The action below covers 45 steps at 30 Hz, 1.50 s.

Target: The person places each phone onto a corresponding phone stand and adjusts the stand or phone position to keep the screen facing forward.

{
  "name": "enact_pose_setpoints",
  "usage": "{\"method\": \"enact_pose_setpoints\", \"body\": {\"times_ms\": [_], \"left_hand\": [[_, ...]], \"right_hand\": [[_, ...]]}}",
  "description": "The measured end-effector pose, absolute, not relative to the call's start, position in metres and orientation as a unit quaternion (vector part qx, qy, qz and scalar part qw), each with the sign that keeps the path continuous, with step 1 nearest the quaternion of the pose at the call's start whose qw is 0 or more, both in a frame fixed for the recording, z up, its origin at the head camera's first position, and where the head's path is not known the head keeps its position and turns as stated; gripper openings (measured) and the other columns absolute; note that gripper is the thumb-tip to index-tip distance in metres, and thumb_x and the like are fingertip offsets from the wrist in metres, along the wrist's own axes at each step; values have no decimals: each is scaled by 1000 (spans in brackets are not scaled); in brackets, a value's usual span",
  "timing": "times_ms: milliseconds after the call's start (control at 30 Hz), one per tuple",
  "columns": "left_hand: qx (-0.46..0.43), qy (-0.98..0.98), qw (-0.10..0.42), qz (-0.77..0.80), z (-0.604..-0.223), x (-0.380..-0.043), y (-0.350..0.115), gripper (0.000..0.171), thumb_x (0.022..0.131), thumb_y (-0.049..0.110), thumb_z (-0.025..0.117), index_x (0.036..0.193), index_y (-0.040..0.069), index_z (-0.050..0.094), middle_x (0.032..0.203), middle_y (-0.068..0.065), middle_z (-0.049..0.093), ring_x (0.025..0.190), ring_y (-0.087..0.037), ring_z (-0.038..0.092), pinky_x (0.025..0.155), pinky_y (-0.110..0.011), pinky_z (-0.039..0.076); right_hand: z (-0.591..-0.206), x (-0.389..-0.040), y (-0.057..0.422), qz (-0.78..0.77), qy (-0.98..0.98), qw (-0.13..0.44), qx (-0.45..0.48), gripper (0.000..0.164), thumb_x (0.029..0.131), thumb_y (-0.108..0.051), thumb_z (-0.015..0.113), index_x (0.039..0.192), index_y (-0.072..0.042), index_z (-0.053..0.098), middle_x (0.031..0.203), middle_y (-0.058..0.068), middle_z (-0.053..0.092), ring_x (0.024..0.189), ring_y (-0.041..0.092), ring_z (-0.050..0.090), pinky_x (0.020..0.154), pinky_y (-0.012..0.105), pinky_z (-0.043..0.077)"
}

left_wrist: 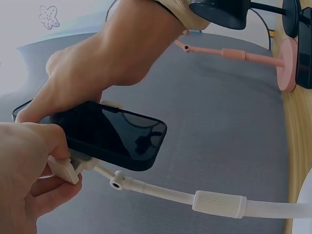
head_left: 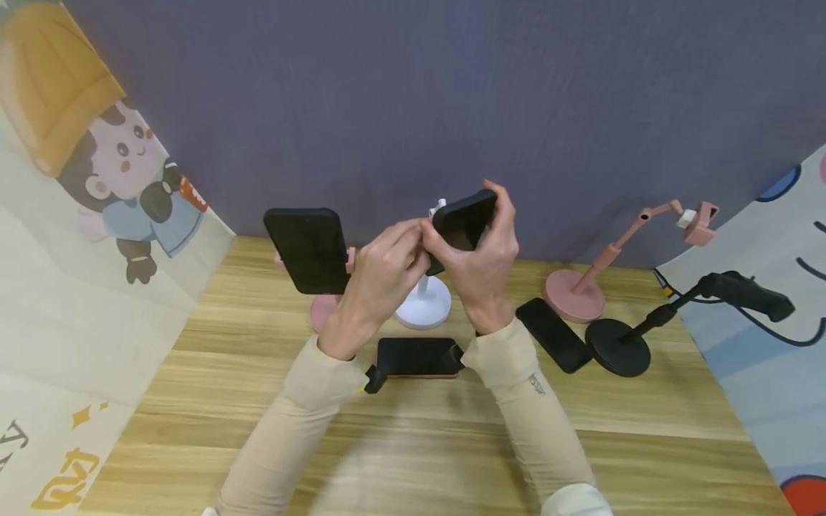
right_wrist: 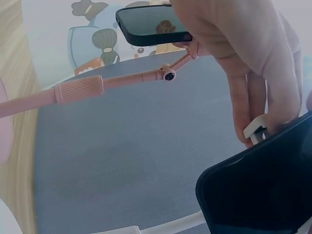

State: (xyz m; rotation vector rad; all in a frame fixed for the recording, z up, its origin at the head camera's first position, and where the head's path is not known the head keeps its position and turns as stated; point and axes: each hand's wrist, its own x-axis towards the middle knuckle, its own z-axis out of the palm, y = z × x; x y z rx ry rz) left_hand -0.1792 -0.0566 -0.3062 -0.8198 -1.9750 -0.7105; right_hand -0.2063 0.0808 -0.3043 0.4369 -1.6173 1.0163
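Note:
My right hand point(head_left: 484, 261) grips a black smartphone point(head_left: 463, 223) by its edges, tilted above the white phone stand point(head_left: 422, 307). In the left wrist view the phone point(left_wrist: 114, 134) lies against the clamp at the top of the stand's jointed arm point(left_wrist: 156, 191). My left hand point(head_left: 386, 271) pinches one white end of that clamp point(left_wrist: 63, 169) between thumb and fingers. The same white clamp end point(right_wrist: 256, 127) shows beside the phone's edge in the right wrist view. The phone hides most of the clamp.
Left of my hands, a pink stand point(head_left: 323, 313) bears an upright black phone point(head_left: 308, 251). One phone point(head_left: 416, 356) lies flat in front; another point(head_left: 553, 335) lies at the right, near a pink stand point(head_left: 574, 295) and a black stand point(head_left: 618, 348). A grey partition point(head_left: 413, 107) rises behind.

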Motion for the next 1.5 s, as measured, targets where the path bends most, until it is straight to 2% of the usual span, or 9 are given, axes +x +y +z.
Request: {"method": "enact_pose_setpoints", "body": {"times_ms": [100, 300, 400, 633, 933, 1200, 1500], "left_hand": [[-323, -791, 432, -289, -306, -180, -55, 18, 82, -1, 58, 97, -4, 68, 100, -14, 68, 90, -20, 62, 77, -30, 56], [-299, -792, 436, -306, -306, -179, -54, 19, 78, -1, 57, 94, -3, 67, 92, -10, 67, 75, -12, 55, 61, -24, 51], [-285, -792, 429, -329, -306, -177, -53, 21, 76, -1, 57, 94, -1, 68, 91, -8, 67, 72, -10, 55, 59, -23, 51], [-277, -784, 386, -399, -302, -177, -52, 21, 72, -2, 59, 91, -1, 70, 84, -7, 65, 72, -14, 56, 62, -25, 50], [-271, -793, 358, -412, -300, -175, -55, 19, 73, 1, 61, 87, 1, 73, 87, -5, 69, 74, -10, 58, 64, -26, 52], [-264, -807, 327, -415, -295, -174, -55, 21, 74, 3, 64, 93, 2, 73, 90, -5, 68, 76, -9, 57, 67, -26, 51], [-257, -812, 322, -414, -295, -174, -55, 25, 75, 2, 64, 98, 1, 72, 93, -7, 68, 79, -14, 61, 70, -25, 52]], "right_hand": [[-305, -208, 80, 430, -682, 564, 179, 77, 65, -37, 80, 122, 7, 51, 99, 18, 60, 79, 19, 57, 63, 42, 53], [-305, -212, 76, 413, -686, 576, 165, 78, 66, -38, 79, 124, 5, 50, 102, 17, 60, 80, 20, 58, 65, 38, 54], [-305, -214, 74, 411, -684, 581, 161, 77, 67, -38, 79, 123, 5, 50, 103, 17, 59, 81, 21, 58, 64, 38, 54], [-306, -216, 73, 430, -668, 585, 160, 76, 67, -35, 80, 123, 6, 49, 105, 19, 59, 83, 21, 58, 64, 40, 54], [-307, -215, 73, 439, -667, 580, 158, 75, 67, -34, 80, 124, 4, 50, 106, 18, 59, 82, 21, 58, 65, 41, 53], [-305, -216, 74, 437, -675, 574, 156, 76, 67, -35, 80, 124, 4, 49, 105, 17, 59, 82, 21, 57, 64, 40, 53], [-304, -216, 74, 437, -680, 567, 157, 79, 65, -38, 81, 125, 4, 49, 105, 18, 59, 82, 22, 57, 65, 40, 53]]}}
